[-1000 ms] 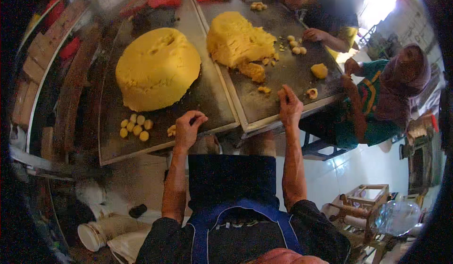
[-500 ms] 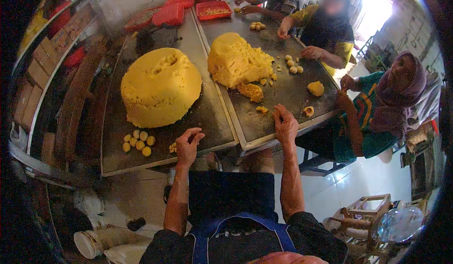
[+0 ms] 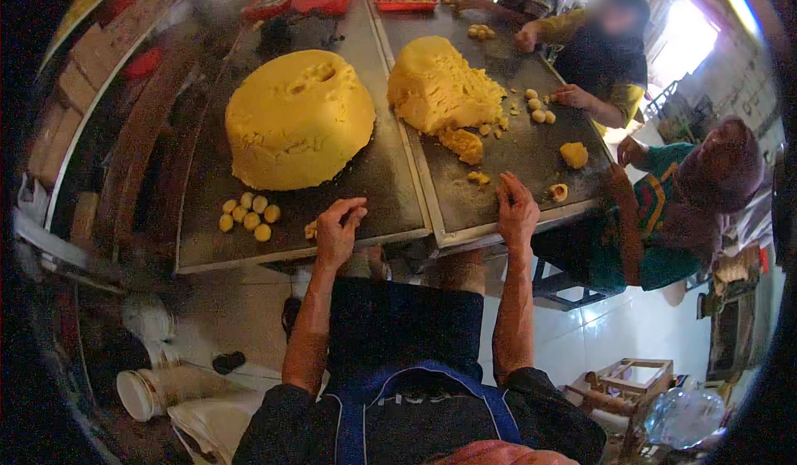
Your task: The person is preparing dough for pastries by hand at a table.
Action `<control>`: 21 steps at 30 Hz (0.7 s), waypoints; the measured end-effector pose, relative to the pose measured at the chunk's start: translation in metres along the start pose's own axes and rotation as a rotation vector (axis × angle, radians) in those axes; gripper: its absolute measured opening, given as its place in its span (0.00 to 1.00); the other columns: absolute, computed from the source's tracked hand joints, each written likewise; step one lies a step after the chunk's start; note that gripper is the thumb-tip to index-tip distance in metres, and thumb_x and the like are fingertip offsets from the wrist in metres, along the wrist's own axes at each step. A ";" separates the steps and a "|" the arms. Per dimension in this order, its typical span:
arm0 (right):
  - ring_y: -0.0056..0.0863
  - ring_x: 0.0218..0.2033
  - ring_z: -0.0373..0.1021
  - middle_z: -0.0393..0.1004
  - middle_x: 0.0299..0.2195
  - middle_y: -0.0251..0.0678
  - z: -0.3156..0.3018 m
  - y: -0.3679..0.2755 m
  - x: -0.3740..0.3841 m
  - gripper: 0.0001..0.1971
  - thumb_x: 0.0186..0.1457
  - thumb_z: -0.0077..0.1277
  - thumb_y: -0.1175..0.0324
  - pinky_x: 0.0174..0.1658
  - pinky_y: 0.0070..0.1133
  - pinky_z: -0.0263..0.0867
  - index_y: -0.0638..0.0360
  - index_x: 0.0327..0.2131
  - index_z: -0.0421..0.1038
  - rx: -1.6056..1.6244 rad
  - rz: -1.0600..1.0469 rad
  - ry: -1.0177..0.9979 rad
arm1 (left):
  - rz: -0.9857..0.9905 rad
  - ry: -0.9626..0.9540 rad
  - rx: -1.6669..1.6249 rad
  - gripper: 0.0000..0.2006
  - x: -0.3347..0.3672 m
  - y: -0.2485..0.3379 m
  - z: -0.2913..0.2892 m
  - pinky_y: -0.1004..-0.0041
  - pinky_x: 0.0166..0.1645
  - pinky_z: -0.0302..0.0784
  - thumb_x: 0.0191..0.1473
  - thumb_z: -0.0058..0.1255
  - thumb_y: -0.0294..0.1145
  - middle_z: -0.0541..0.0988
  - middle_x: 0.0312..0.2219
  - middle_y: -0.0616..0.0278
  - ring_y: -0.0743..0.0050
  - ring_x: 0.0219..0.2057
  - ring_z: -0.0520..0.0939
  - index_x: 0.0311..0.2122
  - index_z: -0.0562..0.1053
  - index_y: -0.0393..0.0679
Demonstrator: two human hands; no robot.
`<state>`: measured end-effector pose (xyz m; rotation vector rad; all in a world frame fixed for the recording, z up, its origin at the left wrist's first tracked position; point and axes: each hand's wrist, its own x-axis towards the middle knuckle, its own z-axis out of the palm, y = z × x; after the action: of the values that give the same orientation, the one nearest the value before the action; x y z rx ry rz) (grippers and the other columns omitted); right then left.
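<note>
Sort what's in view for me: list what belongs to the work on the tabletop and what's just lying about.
Seems to belong to the work:
large yellow mound
broken-up yellow mound
cluster of pale balls
small pieces

Seems just lying about:
pale bucket, tipped over
dark object on the floor, unclear what
clear plastic container

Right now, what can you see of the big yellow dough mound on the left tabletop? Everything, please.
The dough mound is a broad, rounded yellow mass, dense and dough-like in look. Its surface is mostly smooth, with a dent in the top and small cracks along the near side. It sits directly on the dark left tabletop; its underside is hidden. Small pale balls lie just in front of it. Neither the left hand nor the right hand touches it.
</note>
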<state>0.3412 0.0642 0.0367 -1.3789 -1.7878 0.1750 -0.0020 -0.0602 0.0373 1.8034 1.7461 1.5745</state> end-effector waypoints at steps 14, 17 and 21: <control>0.42 0.43 0.75 0.79 0.42 0.40 0.006 0.005 -0.011 0.15 0.57 0.54 0.64 0.46 0.34 0.70 0.51 0.48 0.76 0.049 0.046 0.132 | -0.326 -0.169 -0.084 0.09 -0.003 0.018 -0.006 0.69 0.35 0.75 0.50 0.65 0.33 0.81 0.27 0.62 0.69 0.27 0.80 0.32 0.78 0.40; 0.42 0.42 0.75 0.79 0.41 0.42 0.000 -0.005 -0.007 0.15 0.58 0.54 0.63 0.45 0.34 0.70 0.49 0.49 0.75 0.036 0.164 0.006 | -0.134 -0.309 0.025 0.13 0.003 0.015 -0.003 0.65 0.35 0.75 0.46 0.68 0.37 0.79 0.26 0.59 0.63 0.27 0.80 0.30 0.76 0.40; 0.43 0.41 0.75 0.79 0.40 0.43 0.005 0.011 -0.004 0.14 0.58 0.54 0.63 0.44 0.34 0.70 0.49 0.48 0.76 0.007 0.001 0.108 | -0.173 -0.593 0.213 0.21 0.033 0.021 0.000 0.59 0.38 0.73 0.41 0.67 0.48 0.75 0.25 0.55 0.54 0.30 0.79 0.30 0.75 0.40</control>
<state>0.3459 0.0663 0.0254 -1.3584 -1.6957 0.1054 0.0027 -0.0398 0.0702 1.8857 1.7452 0.7010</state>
